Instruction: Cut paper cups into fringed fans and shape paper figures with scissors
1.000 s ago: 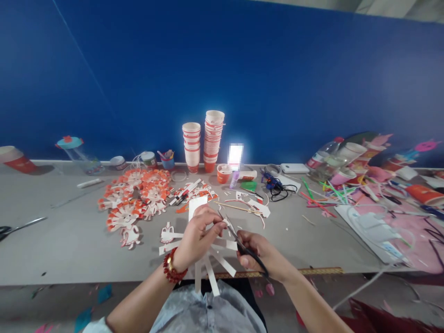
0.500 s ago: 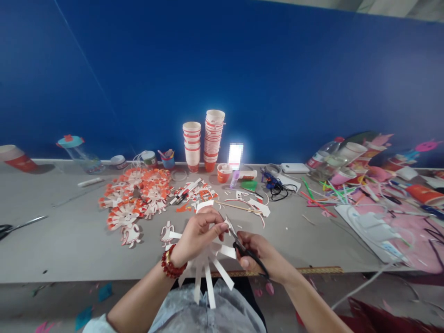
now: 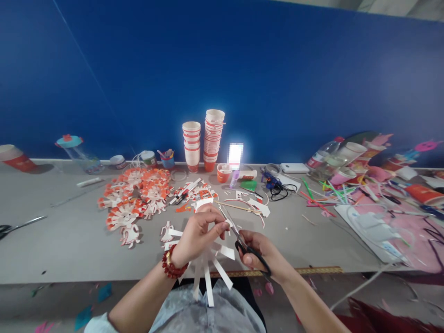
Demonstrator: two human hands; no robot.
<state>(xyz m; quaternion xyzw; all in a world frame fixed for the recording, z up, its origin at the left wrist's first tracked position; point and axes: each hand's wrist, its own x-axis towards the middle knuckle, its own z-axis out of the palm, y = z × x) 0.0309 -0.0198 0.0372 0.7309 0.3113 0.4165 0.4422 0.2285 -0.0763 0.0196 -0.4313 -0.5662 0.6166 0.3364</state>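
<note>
My left hand (image 3: pixel 201 232) is closed on a white paper cup cut into long strips (image 3: pixel 209 282) that fan out below and around it. One strip's end sits pinched between thumb and fingers. My right hand (image 3: pixel 257 252) grips black-handled scissors (image 3: pixel 250 253), whose blades point up and left, close to the left fingertips and the pinched strip. The cup's base is mostly hidden under the left hand. Left of it lies a small white paper figure with a red outline (image 3: pixel 167 231).
Orange-and-white paper cutouts (image 3: pixel 135 192) pile up at left. Behind stand two stacks of paper cups (image 3: pixel 214 138) and a small cup (image 3: pixel 224 173). Paper scraps and a blue glue gun (image 3: pixel 273 184) lie mid-table. Colourful craft clutter (image 3: pixel 371 194) covers the right. Other scissors (image 3: pixel 22 225) lie far left.
The scissors and my right hand have shifted slightly, and the blades sit a little higher beside the left fingertips. My left hand stays almost in place, still holding the cut cup.
</note>
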